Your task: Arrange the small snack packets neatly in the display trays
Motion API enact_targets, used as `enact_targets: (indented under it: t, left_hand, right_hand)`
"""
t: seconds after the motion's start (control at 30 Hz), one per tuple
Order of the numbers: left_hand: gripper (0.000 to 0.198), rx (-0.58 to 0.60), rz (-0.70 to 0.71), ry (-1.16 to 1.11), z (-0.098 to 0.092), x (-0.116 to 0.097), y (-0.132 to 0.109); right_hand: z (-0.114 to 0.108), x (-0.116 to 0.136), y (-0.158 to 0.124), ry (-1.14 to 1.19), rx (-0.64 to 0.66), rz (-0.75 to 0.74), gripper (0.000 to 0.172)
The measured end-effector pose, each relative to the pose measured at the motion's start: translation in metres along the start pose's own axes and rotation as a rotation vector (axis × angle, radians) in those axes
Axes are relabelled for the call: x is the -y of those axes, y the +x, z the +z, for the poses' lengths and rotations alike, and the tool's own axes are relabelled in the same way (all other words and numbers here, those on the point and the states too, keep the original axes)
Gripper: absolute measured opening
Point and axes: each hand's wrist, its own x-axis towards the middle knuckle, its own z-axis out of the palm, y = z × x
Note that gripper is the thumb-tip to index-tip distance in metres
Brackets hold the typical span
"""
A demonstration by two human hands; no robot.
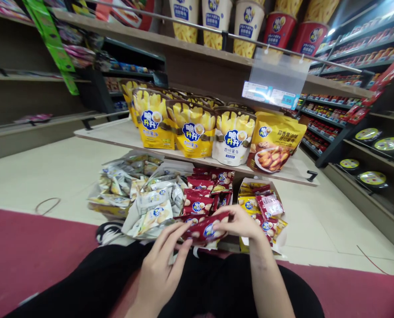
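A small dark red snack packet [206, 230] is held between both hands just above my lap. My right hand [239, 223] pinches its right end, fingers closed on it. My left hand [162, 265] touches its left end with the fingers stretched along the packet. Just beyond lie more red packets [200, 201] in a pile, a heap of white and silver packets [143, 194] to the left, and an open carton [276, 238] of yellow and red packets to the right.
A low shelf board [117, 134] carries a row of yellow snack bags [192, 128], a white bag [233, 137] and an orange bag [274, 141]. Large cups [248, 26] stand on the upper shelf. A price tag holder [273, 92] hangs in front. Aisle shelving runs off to the right.
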Motion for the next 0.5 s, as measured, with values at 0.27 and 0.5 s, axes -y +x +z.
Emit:
enact_targets:
  t: [0.27,0.5]
  left_hand:
    - [0.026,-0.072,-0.035,-0.07,-0.001,-0.002,0.0]
    - [0.029,-0.026,-0.036,-0.087,0.005,-0.004,-0.003]
  right_hand:
    - [-0.069,-0.047,0.025,-0.028,-0.75,-0.074,0.04]
    - [-0.054,-0.081,0.095,-0.021,-0.707,-0.047,0.04]
